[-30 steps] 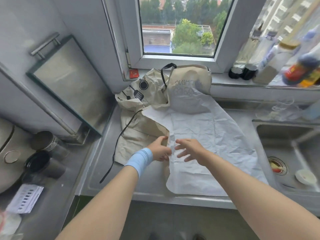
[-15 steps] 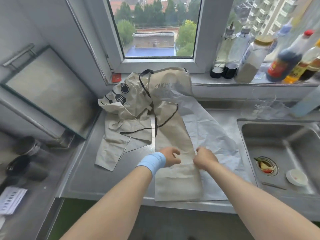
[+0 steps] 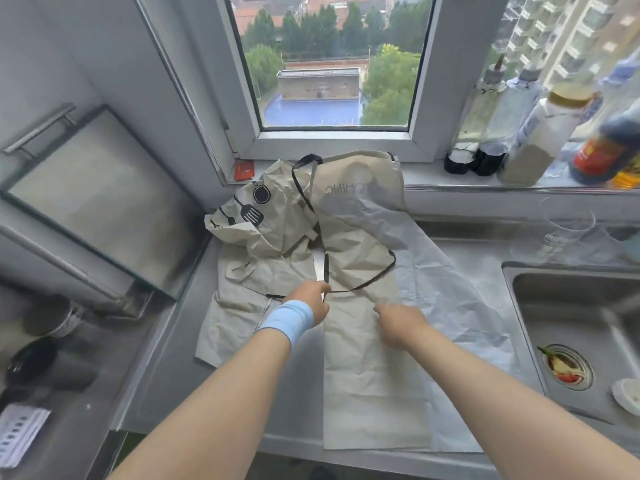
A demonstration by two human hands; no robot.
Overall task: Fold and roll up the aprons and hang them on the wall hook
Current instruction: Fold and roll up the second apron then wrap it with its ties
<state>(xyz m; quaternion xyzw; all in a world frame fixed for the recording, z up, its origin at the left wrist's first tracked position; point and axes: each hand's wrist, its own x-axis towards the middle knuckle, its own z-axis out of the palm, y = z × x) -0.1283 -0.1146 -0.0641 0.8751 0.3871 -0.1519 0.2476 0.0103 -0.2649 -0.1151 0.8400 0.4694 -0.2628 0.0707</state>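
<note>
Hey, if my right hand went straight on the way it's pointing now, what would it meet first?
Probably the black strap lying across the folded apron, just ahead of your right hand; your left hand sits right behind it.

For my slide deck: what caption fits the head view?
Left hand pinches the black strap of a half-folded beige apron on a steel counter; right hand touches it.

Sink [image 3: 568, 308], windowsill bottles [image 3: 533, 140], tilted tray [image 3: 104, 202]
</note>
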